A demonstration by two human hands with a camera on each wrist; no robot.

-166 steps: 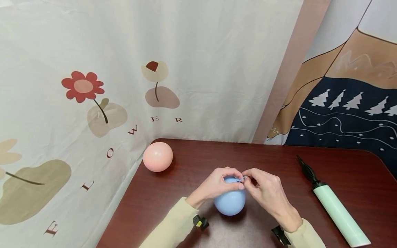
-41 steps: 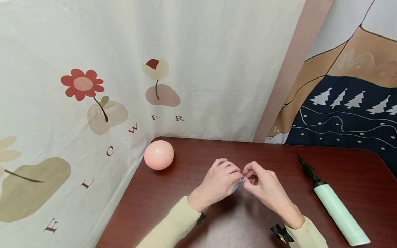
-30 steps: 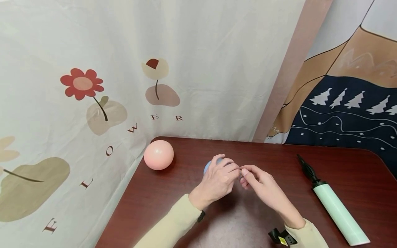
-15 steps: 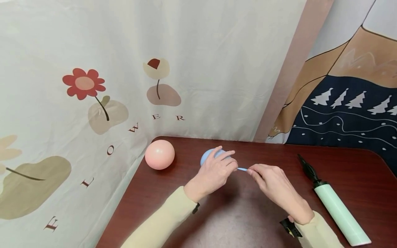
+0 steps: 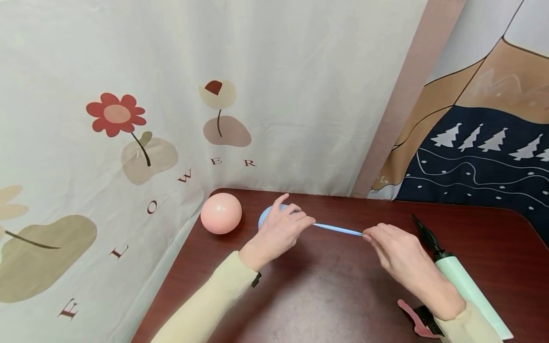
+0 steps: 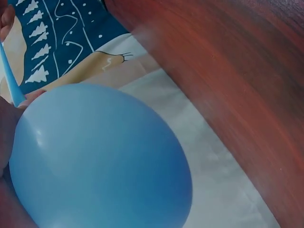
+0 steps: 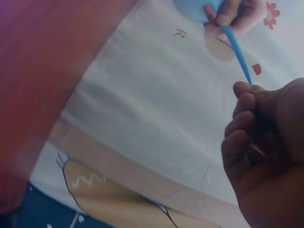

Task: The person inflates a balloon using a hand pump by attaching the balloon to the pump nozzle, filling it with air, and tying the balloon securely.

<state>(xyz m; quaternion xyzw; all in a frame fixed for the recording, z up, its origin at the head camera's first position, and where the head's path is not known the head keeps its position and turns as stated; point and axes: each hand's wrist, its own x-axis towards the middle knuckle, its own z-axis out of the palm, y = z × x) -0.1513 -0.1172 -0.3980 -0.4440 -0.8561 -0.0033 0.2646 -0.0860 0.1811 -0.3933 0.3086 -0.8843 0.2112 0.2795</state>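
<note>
Head view: at the left of the glossy red-brown worktop (image 5: 309, 295), the round pink rubber balloon (image 5: 221, 213) stays put. Beside it is the round light-blue rubber balloon (image 5: 264, 217); the left hand (image 5: 276, 232) pinches its slim blue neck (image 5: 339, 229), just drawn longer and taut toward the right hand (image 5: 407, 257), fingertips clamped on its end, seemingly gaining length to work with.

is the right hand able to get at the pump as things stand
Probably yes, but not without letting go: the right hand pinches the blue balloon's neck, while the pump lies close beside that arm with nothing visible blocking it.
</note>
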